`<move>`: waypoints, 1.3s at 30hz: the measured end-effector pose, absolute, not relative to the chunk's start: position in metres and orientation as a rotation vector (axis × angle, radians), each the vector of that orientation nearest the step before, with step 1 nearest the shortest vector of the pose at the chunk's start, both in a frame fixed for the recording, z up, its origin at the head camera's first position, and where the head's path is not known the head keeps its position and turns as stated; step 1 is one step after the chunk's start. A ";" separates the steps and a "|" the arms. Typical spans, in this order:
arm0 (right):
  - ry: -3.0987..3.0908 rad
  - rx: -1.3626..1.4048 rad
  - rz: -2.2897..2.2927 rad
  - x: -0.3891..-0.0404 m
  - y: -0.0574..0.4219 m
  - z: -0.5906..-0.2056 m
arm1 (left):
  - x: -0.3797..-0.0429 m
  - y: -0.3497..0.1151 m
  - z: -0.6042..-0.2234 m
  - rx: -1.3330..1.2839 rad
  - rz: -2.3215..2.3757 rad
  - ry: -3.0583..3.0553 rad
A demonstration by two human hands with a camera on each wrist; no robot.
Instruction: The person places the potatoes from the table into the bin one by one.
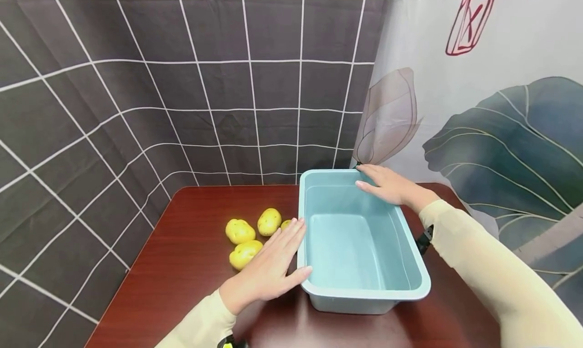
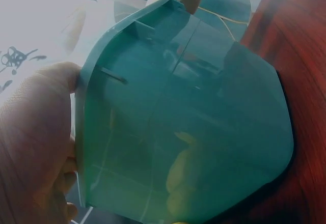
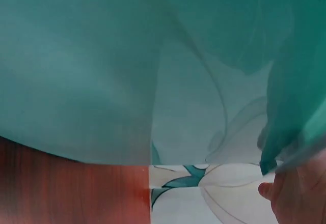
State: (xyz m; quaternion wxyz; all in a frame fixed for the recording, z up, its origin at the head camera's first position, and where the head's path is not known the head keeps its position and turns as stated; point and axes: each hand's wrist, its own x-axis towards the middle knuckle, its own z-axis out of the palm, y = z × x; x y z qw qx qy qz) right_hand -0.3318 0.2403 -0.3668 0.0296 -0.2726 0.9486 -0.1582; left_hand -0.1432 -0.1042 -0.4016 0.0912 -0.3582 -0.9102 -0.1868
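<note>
A light blue plastic basin [image 1: 343,247] stands on the table in the head view, with nothing inside. My left hand [image 1: 268,269] lies along its left rim, fingers straight and thumb spread over the edge. The left wrist view shows that hand [image 2: 35,142] against the rim, beside the basin's translucent outer wall [image 2: 204,102]. Across the far right corner rests my right hand [image 1: 387,185], its fingers extended over the rim and its thumb on the inner side. Only part of the right hand [image 3: 300,191] shows under the rim in the right wrist view.
Several yellow potatoes, one of them a potato [image 1: 240,231] at the left of the group, lie left of the basin, one partly hidden by my left hand. The reddish-brown table [image 1: 182,267] meets a dark grid-patterned curtain [image 1: 218,85] and a white flower-printed curtain [image 1: 432,49].
</note>
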 end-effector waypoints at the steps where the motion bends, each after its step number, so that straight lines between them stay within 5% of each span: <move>1: 2.921 -0.845 -0.487 -0.330 0.240 -0.368 | -0.142 -0.104 -0.402 -1.070 -0.547 -2.703; 24: 2.939 -0.877 -0.333 -0.323 0.229 -0.373 | -0.143 -0.119 -0.400 -1.082 -0.662 -2.694; 39: 2.928 -0.891 -0.303 -0.326 0.229 -0.371 | -0.159 -0.157 -0.428 -0.829 -0.729 -2.662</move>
